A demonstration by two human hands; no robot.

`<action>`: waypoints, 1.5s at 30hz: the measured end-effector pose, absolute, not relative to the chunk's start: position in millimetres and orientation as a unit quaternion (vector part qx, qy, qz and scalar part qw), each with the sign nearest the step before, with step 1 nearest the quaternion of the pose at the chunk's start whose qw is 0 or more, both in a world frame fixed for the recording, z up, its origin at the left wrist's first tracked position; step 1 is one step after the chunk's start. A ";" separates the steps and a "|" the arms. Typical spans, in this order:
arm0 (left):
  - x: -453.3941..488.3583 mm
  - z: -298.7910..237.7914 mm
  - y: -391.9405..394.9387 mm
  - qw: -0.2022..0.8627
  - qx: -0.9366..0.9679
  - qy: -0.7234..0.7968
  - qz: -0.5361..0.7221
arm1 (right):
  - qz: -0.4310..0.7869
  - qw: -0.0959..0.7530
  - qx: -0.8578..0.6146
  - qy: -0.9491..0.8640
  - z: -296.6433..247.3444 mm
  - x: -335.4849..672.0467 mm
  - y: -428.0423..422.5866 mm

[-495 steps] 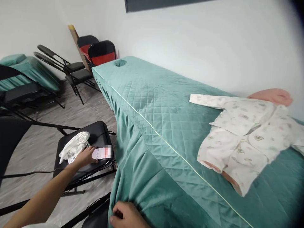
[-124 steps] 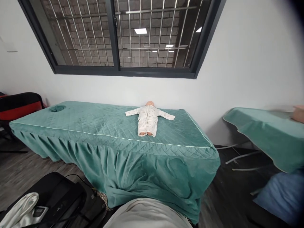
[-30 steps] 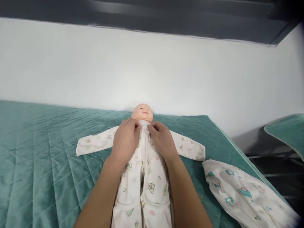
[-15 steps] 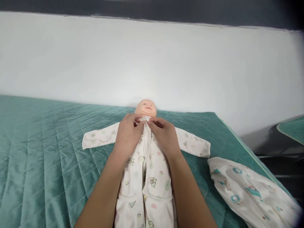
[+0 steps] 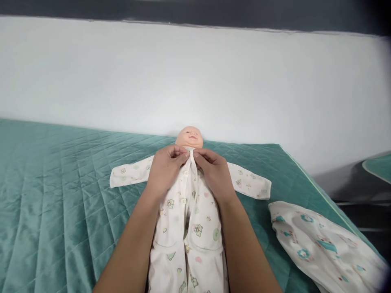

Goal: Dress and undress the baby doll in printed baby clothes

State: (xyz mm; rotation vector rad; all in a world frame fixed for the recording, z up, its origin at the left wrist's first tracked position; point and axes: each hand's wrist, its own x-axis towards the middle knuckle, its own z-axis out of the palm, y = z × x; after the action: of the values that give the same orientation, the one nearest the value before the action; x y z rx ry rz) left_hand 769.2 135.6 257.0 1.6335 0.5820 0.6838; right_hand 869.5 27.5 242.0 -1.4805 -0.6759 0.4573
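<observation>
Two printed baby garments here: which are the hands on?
The buttoned romper worn by the doll; left hand and right hand pinch its collar. The teal-flowered garment lies untouched at right.

We can't spot any readable text, labels or numbers here; the sleepsuit (image 5: 195, 228) only has little cartoon prints, no lettering.

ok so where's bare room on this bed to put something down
Widest bare patch: the green cover left of the romper's outstretched sleeve, out to the picture's edge. A narrow strip lies between the other sleeve and the spare garment. Crowded at the collar, where the left hand and right hand pinch it.
</observation>
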 end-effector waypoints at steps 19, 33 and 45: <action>773.2 251.5 135.4 0.503 0.771 0.273 0.279 | 0.235 0.599 -0.698 -0.313 246.9 871.4 26.7; 735.8 238.7 114.8 0.451 0.786 0.237 0.351 | 0.052 0.538 -0.781 -0.314 243.7 822.8 -0.8; 744.5 237.9 112.8 0.316 0.885 0.241 0.242 | 0.088 0.439 -0.817 -0.363 238.8 826.4 -6.2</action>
State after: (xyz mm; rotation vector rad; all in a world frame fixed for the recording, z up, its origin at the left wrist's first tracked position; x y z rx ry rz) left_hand 744.5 112.8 237.9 2.3318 0.6339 0.6367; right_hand 826.4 -6.2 238.8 -2.0298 -0.9017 0.2175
